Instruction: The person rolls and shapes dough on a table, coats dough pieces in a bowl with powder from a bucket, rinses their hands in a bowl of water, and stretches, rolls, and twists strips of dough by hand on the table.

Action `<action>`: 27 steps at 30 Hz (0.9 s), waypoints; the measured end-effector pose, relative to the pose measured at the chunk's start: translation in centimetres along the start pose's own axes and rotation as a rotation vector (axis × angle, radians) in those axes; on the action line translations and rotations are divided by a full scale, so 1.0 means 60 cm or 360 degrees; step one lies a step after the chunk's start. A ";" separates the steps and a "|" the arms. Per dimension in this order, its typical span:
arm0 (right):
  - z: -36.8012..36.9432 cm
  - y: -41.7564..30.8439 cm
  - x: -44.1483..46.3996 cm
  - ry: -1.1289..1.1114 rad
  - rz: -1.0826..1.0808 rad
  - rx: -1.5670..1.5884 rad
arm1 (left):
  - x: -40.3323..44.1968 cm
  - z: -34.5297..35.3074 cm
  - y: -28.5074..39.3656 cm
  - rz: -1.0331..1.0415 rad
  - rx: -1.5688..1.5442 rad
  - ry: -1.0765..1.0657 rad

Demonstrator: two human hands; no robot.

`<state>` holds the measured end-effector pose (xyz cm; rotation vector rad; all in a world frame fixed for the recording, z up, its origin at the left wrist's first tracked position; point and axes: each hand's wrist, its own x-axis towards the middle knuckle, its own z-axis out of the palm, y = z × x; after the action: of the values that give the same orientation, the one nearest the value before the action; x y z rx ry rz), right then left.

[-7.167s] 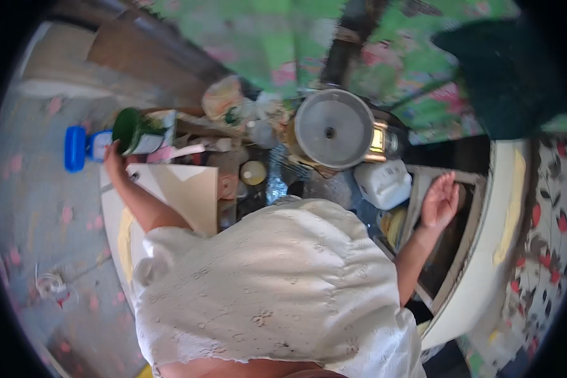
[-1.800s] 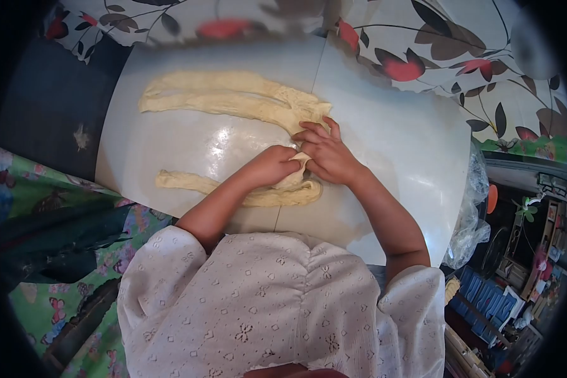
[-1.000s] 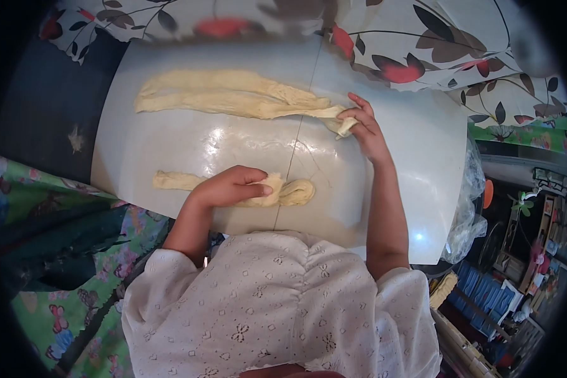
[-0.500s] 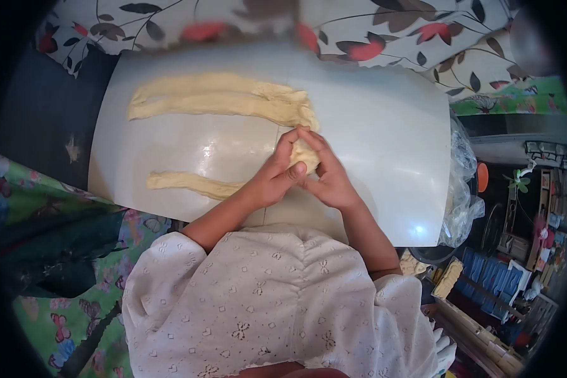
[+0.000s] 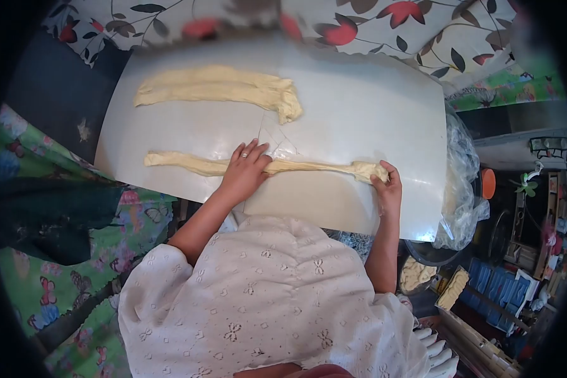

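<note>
A long, narrow strip of pale yellow dough (image 5: 312,166) lies across the near part of the white table, stretched thin in its middle. My left hand (image 5: 246,171), a ring on one finger, rests over the strip with its fingers spread. At the right, my right hand (image 5: 389,186) pinches the thicker, lumpy end of the strip between thumb and fingers. Farther back lies a wider, flattened slab of dough (image 5: 211,86), folded at its right end, touched by neither hand.
The white table (image 5: 353,94) has wrinkled clear plastic (image 5: 457,183) along its right edge. A tray of dough pieces (image 5: 452,290) and a bowl with dough (image 5: 417,274) sit below at the right. Floral cloth (image 5: 390,25) hangs along the back.
My hands were together around the strip's end; they have moved apart. My right hand has drawn the end rightward, lengthening the strip, while my left hand has come down flat on it.
</note>
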<state>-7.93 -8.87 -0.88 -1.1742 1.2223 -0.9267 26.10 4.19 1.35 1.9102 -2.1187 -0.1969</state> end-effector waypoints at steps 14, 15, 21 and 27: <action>-0.245 -0.033 -0.026 0.0613 -0.0091 0.0129 | 0.072 -0.012 0.212 0.0459 -0.0526 -0.0412; -0.268 -0.006 -0.023 0.0781 0.0078 -0.0577 | 0.065 0.022 0.215 0.0464 -0.0539 -0.0419; -0.221 0.012 -0.046 0.0919 -0.0218 -0.0456 | 0.060 0.069 0.214 0.0502 -0.0218 -0.0373; -0.077 -0.094 -0.104 0.0107 -0.0817 -0.0569 | 0.078 0.041 0.220 0.0204 -0.0742 -0.0405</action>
<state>-12.98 -4.60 6.04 -1.8093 1.1919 -1.1573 12.41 0.87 3.33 1.5365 -2.0971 -0.8628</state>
